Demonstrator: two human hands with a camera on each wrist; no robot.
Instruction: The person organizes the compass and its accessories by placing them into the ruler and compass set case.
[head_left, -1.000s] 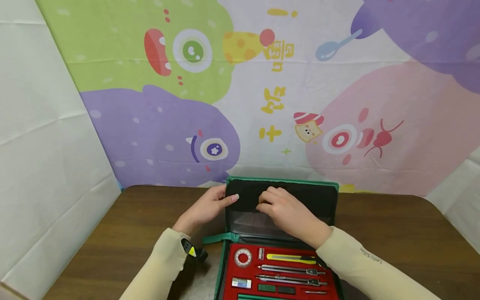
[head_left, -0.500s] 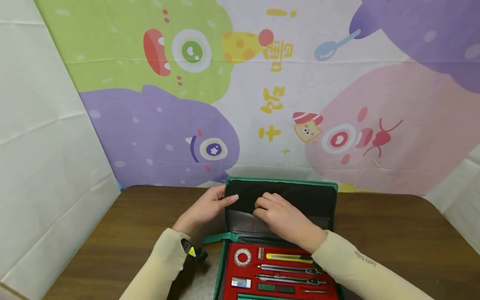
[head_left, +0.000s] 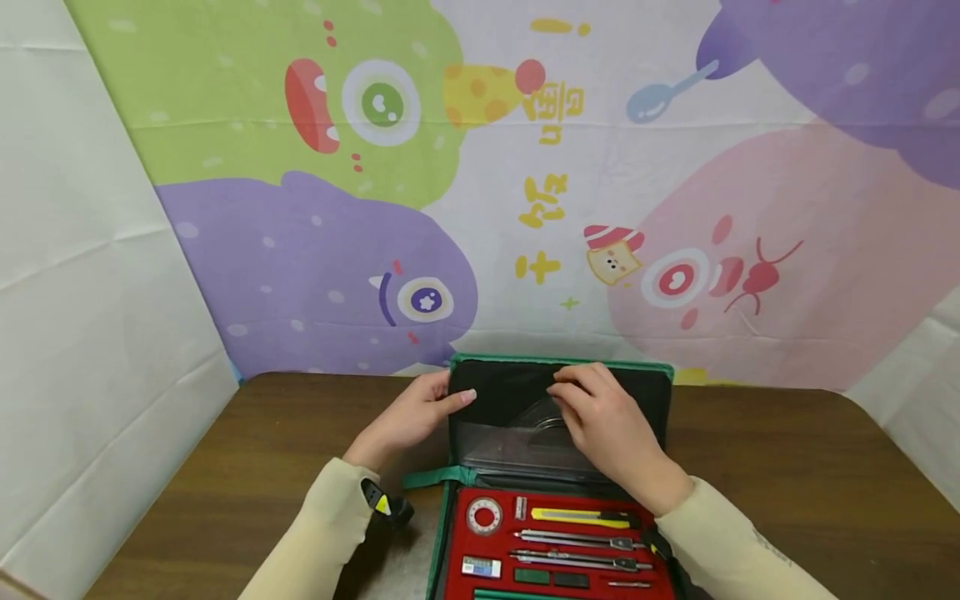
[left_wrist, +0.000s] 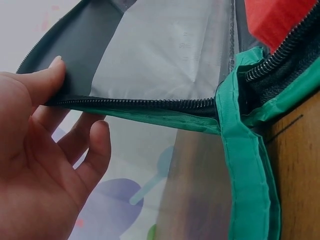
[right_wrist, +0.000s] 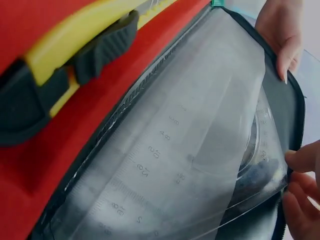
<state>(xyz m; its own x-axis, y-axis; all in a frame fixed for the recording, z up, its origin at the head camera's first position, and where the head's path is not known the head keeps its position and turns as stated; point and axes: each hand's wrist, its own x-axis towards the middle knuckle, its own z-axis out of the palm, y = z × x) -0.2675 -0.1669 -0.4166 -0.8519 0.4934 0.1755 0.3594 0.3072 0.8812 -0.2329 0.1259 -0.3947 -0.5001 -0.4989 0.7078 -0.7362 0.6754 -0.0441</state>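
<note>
A green-edged zip case lies with its black lid (head_left: 491,387) raised. My left hand (head_left: 412,412) grips the lid's left edge, thumb on the inner face and fingers behind, as the left wrist view shows. Across the lid's lower part runs a clear plastic pocket (head_left: 487,446). My right hand (head_left: 611,429) pinches the corner of a clear set square (right_wrist: 270,175), marked with numbers and a curved cutout. Its upper part sticks out above the pocket's edge; the rest lies behind the film. A clear ruler (right_wrist: 142,167) with number markings shows inside the pocket.
The red tray (head_left: 498,496) holds a yellow utility knife (head_left: 577,517), compasses (head_left: 577,539), a round white-ringed piece (head_left: 484,517), a sharpener (head_left: 521,507) and an eraser (head_left: 481,567). A green strap (head_left: 431,477) extends left over the brown table (head_left: 300,467). Behind hangs a cartoon-printed cloth (head_left: 525,317).
My right hand has dipped to the pocket, then moved up and right, drawing the set square's corner out above the film. The left hand stays on the lid's edge.
</note>
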